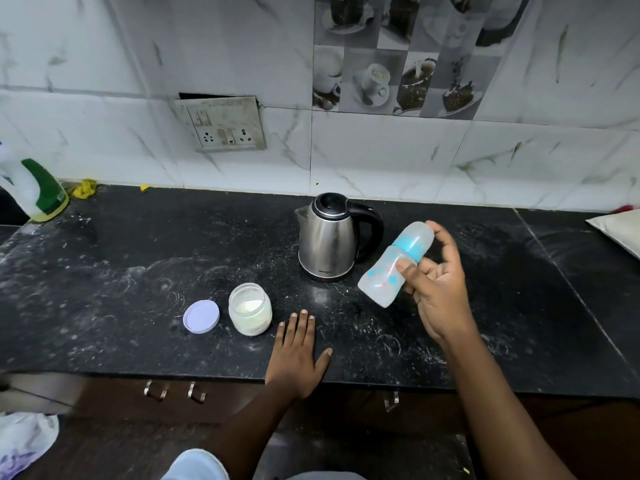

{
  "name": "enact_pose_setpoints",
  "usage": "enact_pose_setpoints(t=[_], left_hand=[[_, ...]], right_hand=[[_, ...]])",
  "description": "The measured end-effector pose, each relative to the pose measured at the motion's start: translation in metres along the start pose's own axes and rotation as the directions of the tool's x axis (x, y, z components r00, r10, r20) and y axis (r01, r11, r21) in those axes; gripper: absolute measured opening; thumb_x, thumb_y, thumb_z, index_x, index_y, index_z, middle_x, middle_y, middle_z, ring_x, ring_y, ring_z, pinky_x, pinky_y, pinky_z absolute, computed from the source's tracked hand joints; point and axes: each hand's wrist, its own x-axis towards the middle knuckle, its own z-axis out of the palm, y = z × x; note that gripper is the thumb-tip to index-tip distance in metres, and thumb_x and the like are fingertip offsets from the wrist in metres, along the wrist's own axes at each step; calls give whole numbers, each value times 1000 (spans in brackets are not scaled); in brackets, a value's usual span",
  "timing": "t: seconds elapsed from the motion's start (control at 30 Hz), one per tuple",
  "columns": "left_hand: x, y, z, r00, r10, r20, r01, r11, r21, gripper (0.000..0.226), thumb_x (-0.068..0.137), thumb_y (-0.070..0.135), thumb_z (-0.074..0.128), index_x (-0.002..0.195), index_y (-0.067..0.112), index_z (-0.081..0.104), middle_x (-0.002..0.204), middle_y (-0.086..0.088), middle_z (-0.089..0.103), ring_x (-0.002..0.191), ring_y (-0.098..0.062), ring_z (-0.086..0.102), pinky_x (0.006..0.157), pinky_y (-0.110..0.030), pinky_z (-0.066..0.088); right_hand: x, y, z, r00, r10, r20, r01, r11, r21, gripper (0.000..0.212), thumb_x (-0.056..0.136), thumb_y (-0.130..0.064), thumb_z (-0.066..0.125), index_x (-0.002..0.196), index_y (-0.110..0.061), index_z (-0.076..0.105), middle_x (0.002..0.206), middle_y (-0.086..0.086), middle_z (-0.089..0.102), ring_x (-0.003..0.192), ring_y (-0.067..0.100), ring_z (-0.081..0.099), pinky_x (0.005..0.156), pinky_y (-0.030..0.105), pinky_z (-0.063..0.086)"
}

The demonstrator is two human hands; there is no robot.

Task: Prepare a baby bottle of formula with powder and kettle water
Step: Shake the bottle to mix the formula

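Observation:
My right hand holds a translucent baby bottle with a blue collar and a clear cap, tilted in the air to the right of the kettle. The steel kettle with a black lid and handle stands on the black counter, lid closed. An open jar of white formula powder stands in front of it to the left, and its pale lilac lid lies flat beside the jar. My left hand rests flat on the counter, fingers spread, just right of the jar.
A white and green spray bottle stands at the far left of the counter, with yellow scraps near the wall. A wall socket plate is above. A pale cushion-like object sits at the right edge. Drawer handles lie below the counter's front edge.

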Motion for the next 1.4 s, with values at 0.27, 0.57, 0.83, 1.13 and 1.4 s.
enact_pose_setpoints(t=[0.27,0.57,0.83,1.13,1.4], left_hand=[[0,1,-1,1000,1,4,-1,1000,11,90,103,70,11,172,13,0,180,-8,-6,167,-26,-11,134,-47,-10],[0,1,-2,1000,2,11,-2,1000,9,89,104,70,12,172,14,-1,180,-7,-8,166,-26,-13,134,-47,-11],[0,0,-1,1000,5,3,-5,1000,5,89,104,70,13,172,14,-1,180,-7,-7,167,-26,-13,134,-46,-11],[0,0,-2,1000,3,5,-3,1000,9,90,103,70,10,171,14,-3,180,-7,-9,166,-25,-15,133,-45,-14],[-1,0,-2,1000,4,6,-4,1000,7,90,103,71,11,171,14,-3,180,-7,-10,166,-25,-16,132,-44,-17]], right_hand=[[3,-2,-2,999,-3,-34,4,999,33,75,80,-14,87,143,-36,51,114,20,75,100,28,75,74,36,64],[2,3,-4,999,16,-36,-15,999,42,74,85,-10,82,147,-31,47,112,17,76,101,28,74,77,38,64],[0,6,-6,997,37,-75,-32,998,59,85,75,-24,93,147,-33,48,116,19,75,109,33,73,89,52,63],[-2,6,2,999,41,-12,-41,999,30,74,82,-13,83,144,-35,49,111,15,78,103,29,75,80,42,64],[-5,9,4,998,54,-42,-50,996,80,86,69,-31,97,142,-38,52,118,19,76,111,34,73,89,53,62]])
